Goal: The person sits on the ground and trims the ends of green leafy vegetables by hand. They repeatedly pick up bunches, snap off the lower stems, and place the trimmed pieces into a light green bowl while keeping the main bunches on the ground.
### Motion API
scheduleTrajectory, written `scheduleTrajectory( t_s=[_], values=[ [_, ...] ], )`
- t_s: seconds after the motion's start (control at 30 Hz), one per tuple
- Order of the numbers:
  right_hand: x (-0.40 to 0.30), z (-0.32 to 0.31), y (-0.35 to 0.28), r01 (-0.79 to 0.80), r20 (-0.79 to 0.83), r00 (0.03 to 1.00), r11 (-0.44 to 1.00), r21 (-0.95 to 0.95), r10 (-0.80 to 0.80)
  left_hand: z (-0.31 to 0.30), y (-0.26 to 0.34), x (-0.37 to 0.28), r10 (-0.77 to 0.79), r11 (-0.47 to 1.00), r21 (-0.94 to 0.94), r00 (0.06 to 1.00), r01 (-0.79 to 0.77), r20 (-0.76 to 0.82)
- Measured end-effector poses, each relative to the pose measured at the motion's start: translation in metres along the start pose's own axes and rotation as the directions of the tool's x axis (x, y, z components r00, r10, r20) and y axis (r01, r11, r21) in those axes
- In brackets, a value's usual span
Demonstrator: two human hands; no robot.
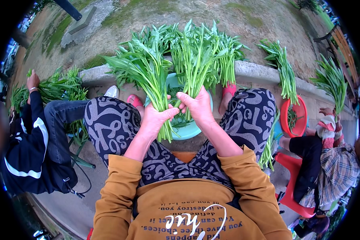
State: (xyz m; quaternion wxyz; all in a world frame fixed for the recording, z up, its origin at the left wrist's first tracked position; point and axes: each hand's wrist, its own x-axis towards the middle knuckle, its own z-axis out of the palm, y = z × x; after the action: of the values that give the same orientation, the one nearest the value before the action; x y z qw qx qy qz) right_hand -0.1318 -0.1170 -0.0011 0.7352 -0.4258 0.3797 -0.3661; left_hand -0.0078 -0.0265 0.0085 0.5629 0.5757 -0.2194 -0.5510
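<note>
My left hand (pixel 156 117) grips a thick bunch of leafy green stalks (pixel 151 81), which look like water spinach; the cut ends hang below my fist. In my right hand (pixel 198 105) is a second, smaller bunch (pixel 199 64), its leaves pointing away from me. Both thumbs meet close together between the two bunches. Beneath them, a pale turquoise plastic basin (pixel 208 120) stands between my knees with loose leaves and bits of stalk inside. More bunches of the same greens (pixel 228 57) lie over the concrete kerb beyond the basin, partly hidden by what I hold.
A concrete kerb (pixel 258 70) crosses ahead, with another bunch (pixel 285 70) lying over it. At right, a person (pixel 327 162) sits on a red plastic stool (pixel 289 180) beside a red basin (pixel 303 115), holding greens. At left sits another person (pixel 27 144) near piled greens (pixel 73 79).
</note>
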Motion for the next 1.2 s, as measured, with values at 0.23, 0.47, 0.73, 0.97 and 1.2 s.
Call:
scheduleTrajectory(
  t_s=[0.23,0.47,0.73,0.97,1.2],
  values=[
    [0.000,-0.001,-0.001,-0.005,0.003,1.000,0.998,-0.058,0.005,0.004,0.000,0.001,0.008,0.999,0.041,0.999,-0.005,-0.052],
    [0.001,-0.002,0.000,-0.024,-0.011,1.000,0.997,-0.071,0.023,0.003,0.001,-0.001,-0.042,0.997,0.065,0.995,0.048,-0.092],
    [-0.001,0.000,0.000,-0.037,0.008,0.999,0.995,-0.090,0.038,0.006,-0.002,-0.001,0.042,0.992,0.125,0.994,-0.029,-0.101],
    [0.000,-0.003,0.007,-0.089,0.013,0.996,0.995,0.034,0.089,0.006,-0.002,0.001,0.040,0.988,0.155,0.986,-0.015,-0.160],
    [0.001,-0.005,0.000,-0.101,-0.014,0.995,0.992,0.071,0.102,-0.007,-0.002,-0.001,-0.152,0.975,-0.174,0.985,0.136,-0.085]
  ],
)
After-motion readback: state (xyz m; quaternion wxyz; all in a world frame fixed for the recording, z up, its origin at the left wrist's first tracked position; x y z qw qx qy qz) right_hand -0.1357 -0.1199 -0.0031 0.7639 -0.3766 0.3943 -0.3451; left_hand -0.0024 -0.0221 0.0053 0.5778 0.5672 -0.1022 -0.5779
